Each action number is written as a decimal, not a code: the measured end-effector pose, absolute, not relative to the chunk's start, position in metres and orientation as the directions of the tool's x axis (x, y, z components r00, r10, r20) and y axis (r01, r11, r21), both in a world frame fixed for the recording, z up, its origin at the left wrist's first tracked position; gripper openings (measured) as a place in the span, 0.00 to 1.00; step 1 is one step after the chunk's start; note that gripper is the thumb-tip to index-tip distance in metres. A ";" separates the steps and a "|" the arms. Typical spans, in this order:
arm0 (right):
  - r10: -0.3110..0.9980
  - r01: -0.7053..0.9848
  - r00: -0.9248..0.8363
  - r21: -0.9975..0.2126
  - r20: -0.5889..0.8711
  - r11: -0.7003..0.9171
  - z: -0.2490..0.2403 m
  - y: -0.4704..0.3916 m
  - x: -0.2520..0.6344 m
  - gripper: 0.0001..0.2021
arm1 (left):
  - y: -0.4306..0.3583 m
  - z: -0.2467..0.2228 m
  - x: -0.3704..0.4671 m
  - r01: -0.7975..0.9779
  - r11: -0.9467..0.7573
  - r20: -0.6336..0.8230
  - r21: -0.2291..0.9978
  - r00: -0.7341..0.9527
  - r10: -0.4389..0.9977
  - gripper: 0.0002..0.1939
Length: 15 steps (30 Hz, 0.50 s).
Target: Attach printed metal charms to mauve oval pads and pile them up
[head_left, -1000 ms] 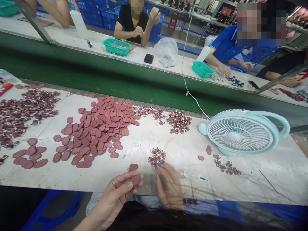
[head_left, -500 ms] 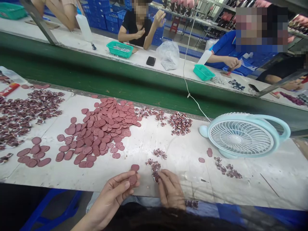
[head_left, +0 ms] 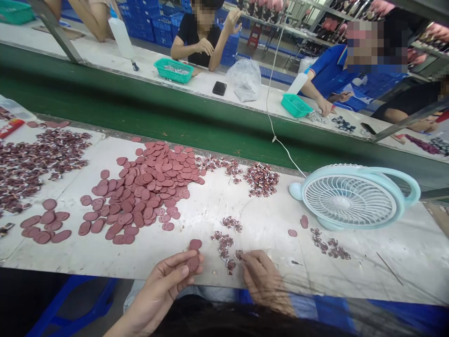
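since the earlier frame, the right hand (head_left: 262,275) has been drawn slightly toward the fan (head_left: 340,202), off the loose brown pieces (head_left: 225,243) lying left of it. a single piece (head_left: 239,254) is met by its fingertips, whether pinched being unclear, while a red oval (head_left: 193,264) is gripped by the left hand (head_left: 171,275), farther left of the fan. singling-out seems in hand; a light, exact pinch is called for.

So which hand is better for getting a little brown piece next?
Probably the right hand: its fingers are close beside the little brown pieces. The left hand is farther off and busy pinching a reddish disc.
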State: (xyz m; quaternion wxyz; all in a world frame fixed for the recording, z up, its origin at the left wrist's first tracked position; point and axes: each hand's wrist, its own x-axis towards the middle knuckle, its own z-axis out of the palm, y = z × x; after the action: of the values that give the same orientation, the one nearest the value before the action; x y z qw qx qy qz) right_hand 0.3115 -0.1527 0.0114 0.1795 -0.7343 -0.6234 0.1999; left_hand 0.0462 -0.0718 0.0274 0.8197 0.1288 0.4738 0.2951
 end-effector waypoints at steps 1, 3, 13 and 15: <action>0.971 0.826 0.218 -0.511 -0.102 -0.240 0.012 -0.152 0.310 0.11 | -0.072 0.027 0.047 -0.360 0.793 -0.699 0.491 0.382 0.605 0.17; 0.906 0.783 0.381 -0.456 -0.187 -0.423 0.013 -0.147 0.304 0.13 | -0.071 0.027 0.050 -0.358 0.795 -0.694 0.489 0.393 0.603 0.17; 0.846 0.766 0.419 -0.372 -0.328 -0.524 0.027 -0.131 0.306 0.17 | -0.076 0.029 0.053 -0.343 0.803 -0.702 0.488 0.393 0.594 0.17; 0.935 0.860 0.266 -0.380 -0.233 -0.339 0.030 -0.134 0.312 0.13 | -0.075 0.029 0.052 -0.344 0.802 -0.703 0.488 0.389 0.595 0.17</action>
State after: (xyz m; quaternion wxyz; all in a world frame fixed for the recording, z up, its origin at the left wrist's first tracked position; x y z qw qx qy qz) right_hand 0.3119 -0.1344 0.0296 0.0887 -0.7906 -0.5678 0.2114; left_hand 0.0523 -0.0748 0.0285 0.8228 0.1325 0.4733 0.2855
